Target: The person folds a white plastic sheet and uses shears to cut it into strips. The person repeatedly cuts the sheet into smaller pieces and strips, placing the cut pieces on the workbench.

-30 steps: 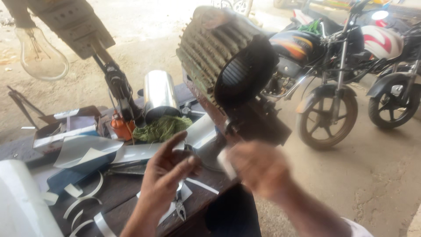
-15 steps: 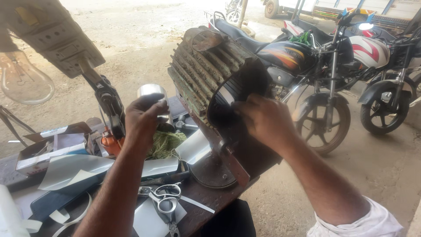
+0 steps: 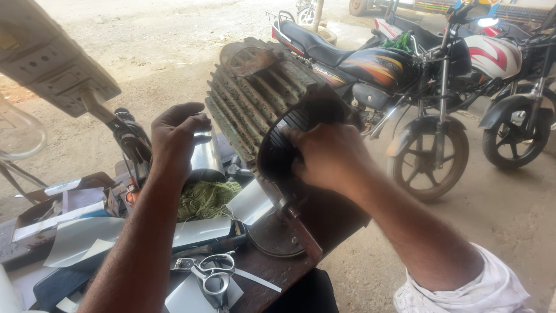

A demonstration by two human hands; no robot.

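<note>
Cast metal, ribbed and rust-stained: the electric motor housing (image 3: pixel 263 98) sits tilted on the edge of a cluttered wooden workbench (image 3: pixel 272 278), its open end turned toward the wearer and its foot plate (image 3: pixel 292 232) resting on the bench top. The right hand (image 3: pixel 327 156) covers the lower rim of the bore, fingers curled into the opening and gripping the edge against the slotted stator core (image 3: pixel 289 130). The left hand (image 3: pixel 176 136) is raised just left of the housing, fingers bent in a loose claw and holding nothing that can be seen; whether it touches the fins cannot be told.

Handling assessment: the housing looks heavy and fully rigid, with a rough, corroded surface that should not slip. The fins give a firm purchase along the flank, and the bore rim and foot plate are the soundest places to grip. The rim edge may be sharp. Its position near the bench edge suggests a risk of tipping off if released carelessly.

Nearby items: scissors (image 3: pixel 211 272) and cut sheets of pale insulation paper (image 3: pixel 200 232) on the bench, a green rag (image 3: pixel 205 197), a shiny metal cylinder (image 3: pixel 205 153) behind the left hand, and parked motorcycles (image 3: pixel 405 75) beyond.
</note>
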